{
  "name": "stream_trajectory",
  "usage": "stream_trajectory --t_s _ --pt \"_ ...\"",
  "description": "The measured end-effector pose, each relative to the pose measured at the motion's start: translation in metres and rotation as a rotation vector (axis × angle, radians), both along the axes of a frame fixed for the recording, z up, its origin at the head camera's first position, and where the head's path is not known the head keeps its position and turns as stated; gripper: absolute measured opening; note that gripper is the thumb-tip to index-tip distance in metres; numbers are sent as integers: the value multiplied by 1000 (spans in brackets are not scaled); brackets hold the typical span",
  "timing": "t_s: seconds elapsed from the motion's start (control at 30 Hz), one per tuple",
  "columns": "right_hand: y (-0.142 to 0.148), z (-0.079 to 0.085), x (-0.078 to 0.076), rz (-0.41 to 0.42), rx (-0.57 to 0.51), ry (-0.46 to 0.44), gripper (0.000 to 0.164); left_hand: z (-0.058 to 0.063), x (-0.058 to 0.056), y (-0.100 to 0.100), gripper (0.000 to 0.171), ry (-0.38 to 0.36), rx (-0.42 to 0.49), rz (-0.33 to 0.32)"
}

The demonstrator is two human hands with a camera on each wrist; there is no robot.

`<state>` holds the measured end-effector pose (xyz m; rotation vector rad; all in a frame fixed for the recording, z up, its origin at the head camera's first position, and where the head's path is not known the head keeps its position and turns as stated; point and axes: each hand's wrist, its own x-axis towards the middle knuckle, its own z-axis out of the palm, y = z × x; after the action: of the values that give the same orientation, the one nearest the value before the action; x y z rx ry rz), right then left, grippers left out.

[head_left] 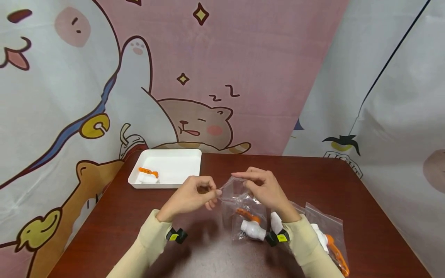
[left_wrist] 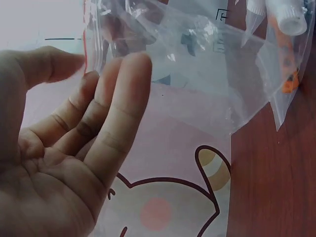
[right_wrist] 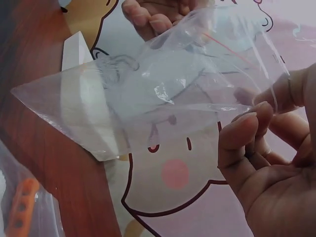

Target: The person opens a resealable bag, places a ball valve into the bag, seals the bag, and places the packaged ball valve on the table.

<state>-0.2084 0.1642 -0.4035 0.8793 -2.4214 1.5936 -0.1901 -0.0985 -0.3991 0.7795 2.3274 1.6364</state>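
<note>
A clear zip bag (head_left: 232, 188) with a red line along its zip edge is stretched between both hands above the table. My left hand (head_left: 194, 195) pinches one side of its mouth between thumb and fingers. At the other side, my right hand (head_left: 267, 189) pinches the top edge. In the right wrist view the bag (right_wrist: 148, 89) hangs flat and see-through, with nothing visible inside. Below it on the table lies another clear bag with a white bottle-like part (head_left: 253, 230) and an orange strip with holes (head_left: 247, 214).
More clear bags lie by the right forearm, one with a white part (head_left: 320, 236) and an orange strip (head_left: 337, 255). A white tray (head_left: 174, 186) at the back left holds an orange strip (head_left: 148, 172) and a white part (head_left: 148, 179). A printed cloth hangs behind the table (head_left: 215, 251).
</note>
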Motion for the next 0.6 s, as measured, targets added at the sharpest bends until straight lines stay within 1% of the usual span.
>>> stream_trajectory --t_s 0.1,0.2,0.37,0.47,0.6 --pt "-3 3 -1 -30 -11 -8 43 1 0 -1 25 0 -5 -1" --pt "-3 5 -1 -58 -17 -10 44 0 -3 -3 27 -7 -4 16" --pt "-1 8 -4 -79 -43 -34 42 -4 -10 -10 19 -1 -16 72" --pt "2 10 -5 -95 -49 -46 41 -7 -16 -18 16 29 -41 110" --pt "6 13 -7 -111 -44 -37 41 -10 -26 -34 18 74 -96 173"
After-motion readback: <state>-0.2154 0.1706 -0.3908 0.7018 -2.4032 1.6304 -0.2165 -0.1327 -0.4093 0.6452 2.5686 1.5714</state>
